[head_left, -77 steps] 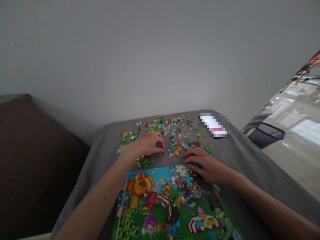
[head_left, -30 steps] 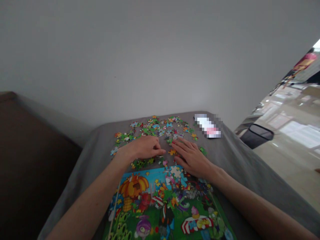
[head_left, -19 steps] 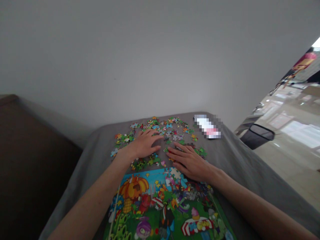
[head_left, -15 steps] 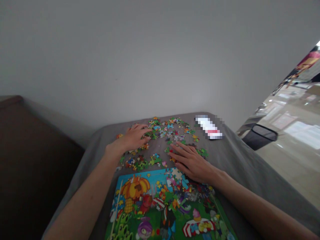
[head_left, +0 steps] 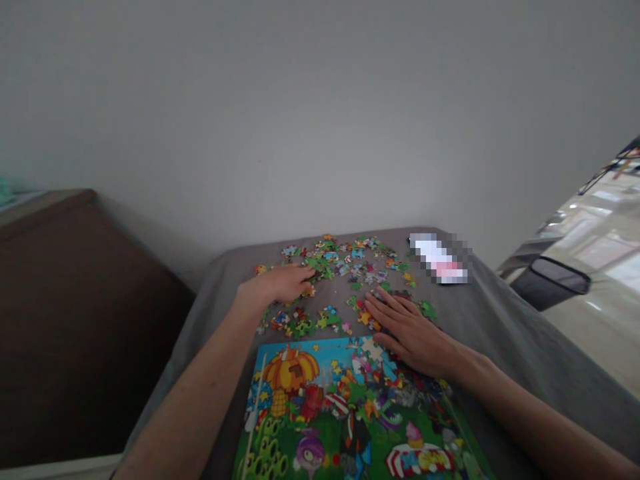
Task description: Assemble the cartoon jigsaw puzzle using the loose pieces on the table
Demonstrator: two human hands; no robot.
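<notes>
My left hand [head_left: 286, 283] reaches over the loose jigsaw puzzle pieces [head_left: 327, 267], its fingertips low among them and its thumb apart from the fingers. Whether a piece is under its fingertips is hidden. My right hand [head_left: 413, 332] lies palm down with fingers spread, over pieces beside the board's upper right corner. In front of me rests a puzzle board [head_left: 313, 387] with a colourful cartoon picture: an orange pumpkin at upper left, a purple figure near the bottom. Loose pieces lie on its upper right part, partly covered by my right hand.
A grey cloth [head_left: 505, 353] covers the table. At its far right lies a phone [head_left: 435, 259] with a blurred bright screen. A dark brown cabinet [head_left: 90, 320] stands at left, a pale wall [head_left: 320, 120] behind. On the right are a mesh-like object [head_left: 557, 277] and shiny floor.
The view has shifted, so the table appears farther right. My left hand's fingers have drawn closer together and lower among the pieces. My right hand stays spread by the board's corner.
</notes>
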